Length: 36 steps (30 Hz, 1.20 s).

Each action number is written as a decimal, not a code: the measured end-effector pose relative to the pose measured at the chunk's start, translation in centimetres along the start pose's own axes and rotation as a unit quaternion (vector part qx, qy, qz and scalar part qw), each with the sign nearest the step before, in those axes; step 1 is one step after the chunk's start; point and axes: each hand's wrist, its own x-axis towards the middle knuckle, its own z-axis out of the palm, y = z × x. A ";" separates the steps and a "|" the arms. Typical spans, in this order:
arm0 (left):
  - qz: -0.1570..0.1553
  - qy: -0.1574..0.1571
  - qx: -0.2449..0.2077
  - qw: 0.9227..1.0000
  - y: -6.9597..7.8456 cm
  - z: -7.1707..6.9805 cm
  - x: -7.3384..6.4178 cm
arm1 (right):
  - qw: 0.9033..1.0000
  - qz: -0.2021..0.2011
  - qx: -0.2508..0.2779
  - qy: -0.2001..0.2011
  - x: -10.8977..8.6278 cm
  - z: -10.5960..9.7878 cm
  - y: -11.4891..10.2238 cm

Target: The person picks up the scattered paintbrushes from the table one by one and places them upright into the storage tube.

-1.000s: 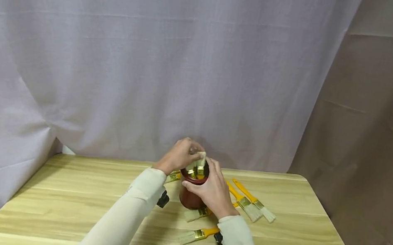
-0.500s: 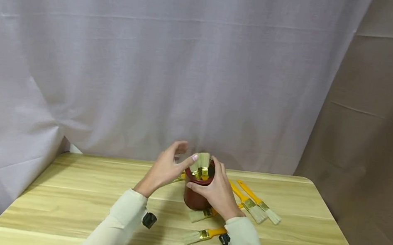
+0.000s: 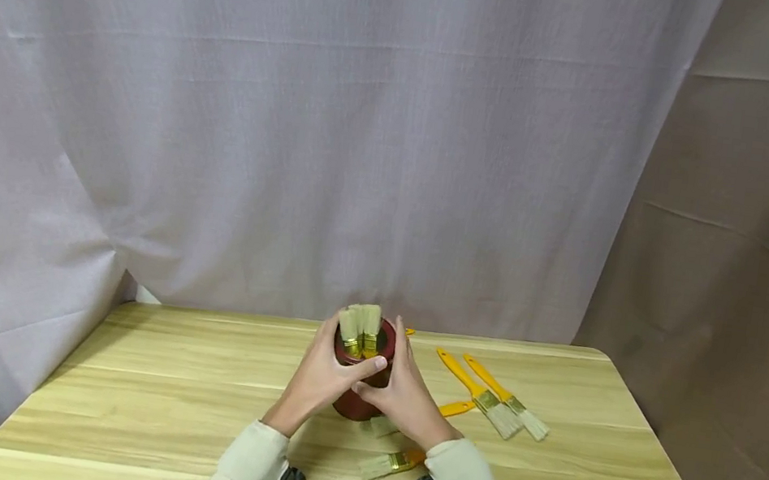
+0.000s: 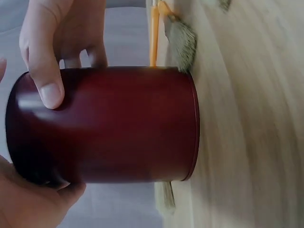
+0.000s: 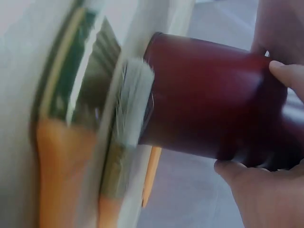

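A dark red cylindrical pot stands upright between my two hands in the head view. Paintbrushes with pale bristles and brass-coloured ferrules stick up out of its mouth, bristles uppermost. My left hand grips the pot's left side, thumb across the front near the rim. From the right, my right hand holds it too, the thumbs close together. The left wrist view shows the smooth pot wall between both hands. Whether its base touches the table cannot be told.
Two yellow-handled paintbrushes lie crossed to the right of the pot. Another brush lies in front, partly under my right wrist, and one more is half hidden by that hand. Grey cloth hangs behind the wooden table.
My left hand has let go of the brush bristles and come down onto the pot's left side. The pot has shifted left and slightly nearer, with my right hand still on it.
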 end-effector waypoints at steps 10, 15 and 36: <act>-0.012 0.039 0.022 0.999 -0.9 -1.5 -0.9 | 0.997 -0.019 -0.039 -0.059 -0.6 -0.7 -0.6; -0.010 0.039 0.011 0.999 -1.1 -2.0 -1.3 | 0.992 -0.012 -0.089 -0.085 -0.9 -3.9 -0.9; 0.002 0.055 0.007 0.998 -1.1 -2.3 -1.7 | 0.932 -0.079 -0.282 -0.215 -2.6 -9.4 4.6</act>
